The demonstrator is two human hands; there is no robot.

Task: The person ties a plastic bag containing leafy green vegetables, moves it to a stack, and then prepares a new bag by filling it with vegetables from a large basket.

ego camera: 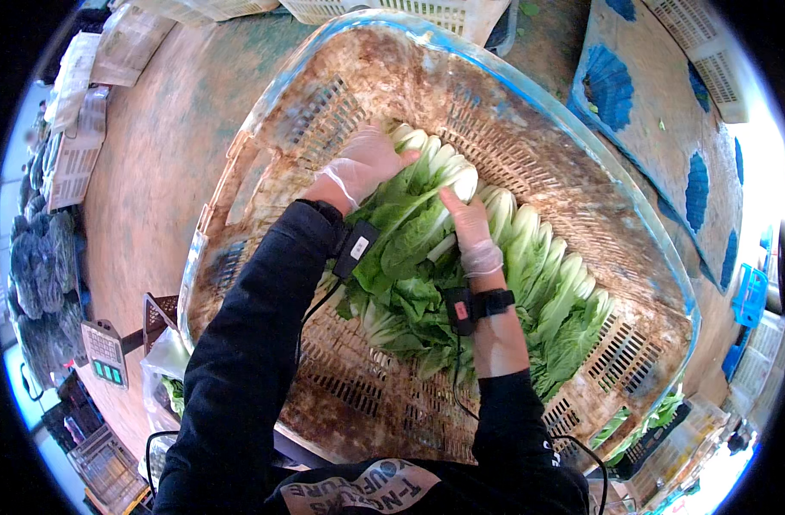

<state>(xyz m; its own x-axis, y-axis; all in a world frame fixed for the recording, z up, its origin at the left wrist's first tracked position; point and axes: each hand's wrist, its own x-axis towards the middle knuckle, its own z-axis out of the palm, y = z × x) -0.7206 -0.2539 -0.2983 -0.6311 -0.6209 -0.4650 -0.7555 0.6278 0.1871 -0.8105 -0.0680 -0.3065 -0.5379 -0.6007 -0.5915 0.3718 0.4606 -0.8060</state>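
Observation:
A row of leafy green vegetable heads with pale bases lies in a large, brown-stained plastic crate. Their bases point toward the crate's far side. My left hand, in a thin clear glove, grips the heads at the row's left end, its thumb over their stalks. On the right side of the same bunch, my right hand is closed around a head, its thumb beside the thick white base; a glove covers this hand too. Leaves hide most fingers of both hands. Looser leaves lie below, between my forearms.
The crate's blue-edged rim surrounds both hands. A digital scale and a clear plastic bag with greens are at left. White crates stand beyond the far rim. Dark bagged bundles line the left edge. Cables run along both forearms.

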